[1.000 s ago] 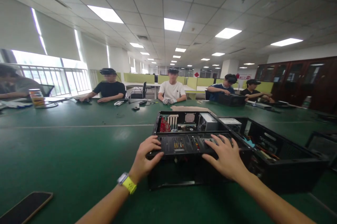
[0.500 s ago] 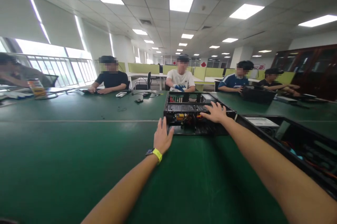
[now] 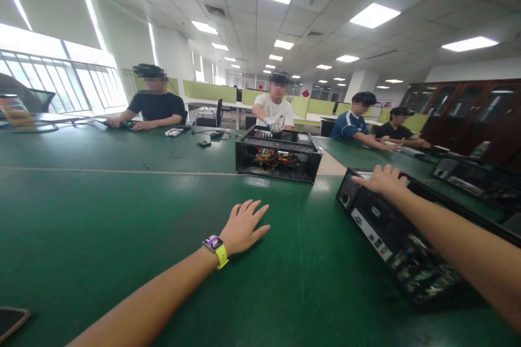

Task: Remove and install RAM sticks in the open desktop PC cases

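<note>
The person's left hand (image 3: 243,226) lies flat on the green table (image 3: 101,216), palm down, fingers spread and pointing toward 1 o'clock; it grips nothing. A watch with a yellow band (image 3: 217,248) sits on that wrist. The right hand (image 3: 382,180) rests palm down on the top front edge of a black computer case (image 3: 382,227), fingers extended and slightly curved over the edge; the hand lies open on the case rather than closed around it. This case sits at 3 o'clock from the left hand, well apart from it, with its front panel and ports facing the viewer's left and its body running away toward 4 o'clock under the right forearm.

A second open computer case (image 3: 278,158) stands at 12 o'clock from the left hand, well apart from both hands, with coloured wiring visible inside. A person in a white shirt (image 3: 273,111) sits directly behind it, gloved hands at its far rim. At 10 o'clock a person in a black shirt (image 3: 154,105) sits with forearms on the table. At 1 to 2 o'clock two more seated people (image 3: 366,119) work at the far side. A phone corner (image 3: 10,321) shows at 8 o'clock, at the frame's lower left edge.
</note>
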### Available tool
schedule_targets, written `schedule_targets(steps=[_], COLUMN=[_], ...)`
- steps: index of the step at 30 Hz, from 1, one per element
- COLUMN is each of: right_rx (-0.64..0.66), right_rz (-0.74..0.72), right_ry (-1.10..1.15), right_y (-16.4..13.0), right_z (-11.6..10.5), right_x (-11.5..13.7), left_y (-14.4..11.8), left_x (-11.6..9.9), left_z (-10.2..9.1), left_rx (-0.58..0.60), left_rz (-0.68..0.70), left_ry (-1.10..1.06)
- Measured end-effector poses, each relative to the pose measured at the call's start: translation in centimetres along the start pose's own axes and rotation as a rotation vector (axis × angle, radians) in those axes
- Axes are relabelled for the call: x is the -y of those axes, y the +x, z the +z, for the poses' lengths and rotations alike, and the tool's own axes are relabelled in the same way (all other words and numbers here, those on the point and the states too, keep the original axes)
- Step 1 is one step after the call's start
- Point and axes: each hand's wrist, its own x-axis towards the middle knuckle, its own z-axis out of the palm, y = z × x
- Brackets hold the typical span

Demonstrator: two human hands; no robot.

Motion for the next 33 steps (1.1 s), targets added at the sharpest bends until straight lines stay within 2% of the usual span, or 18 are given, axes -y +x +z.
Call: schedule_targets(steps=[3, 5, 11, 17, 21, 24, 28, 30, 31, 33], right_rx=[0.227, 0.294, 0.201, 0.180, 0.173, 0.182, 0.164, 0.159, 0.163, 0.170], right_rz=[-0.133, -0.214, -0.282, -0.467, -0.628, -0.752, -1.082, -1.253, -1.330, -1.453], right_ry=[0.059, 0.078, 0.060, 0.139, 0.181, 0.194, 0.139, 0.134, 0.145, 0.165], right_y=[-2.4, -4.1, -8.4, -14.6, -20.6, -25.3, -31.7, -34.8, -36.3, -39.1], right_z=[-0.3, -0.3, -0.8, -3.7, -5.8, -7.2, -9.7, -10.9, -11.3, -11.7], right_x=[-3.5, -4.3, -5.0, -5.4, -5.0, -4.6, -4.1, -3.8, -3.6, -3.1], left_y=[-0.4, -0.6, -1.9, -3.1, -2.7, -2.1, -2.0, -2.1, -2.3, -2.6], left_x=[-1.0, -2.0, -5.1, -7.9, -10.2, -12.7, -16.6, -18.1, -18.6, -19.3], left_z=[-0.6, -1.4, -6.2, -11.0, -12.8, -13.7, -14.5, -14.7, -14.8, -14.7], left_rx=[-0.019, -0.047, -0.106, -0.143, -0.202, -0.249, -0.274, -0.252, -0.195, 0.016], left_rz=[0.017, 0.033, 0.127, 0.194, 0.231, 0.247, 0.326, 0.384, 0.395, 0.373], left_ry=[-0.003, 0.000, 0.036, 0.080, 0.107, 0.105, 0.114, 0.136, 0.151, 0.182])
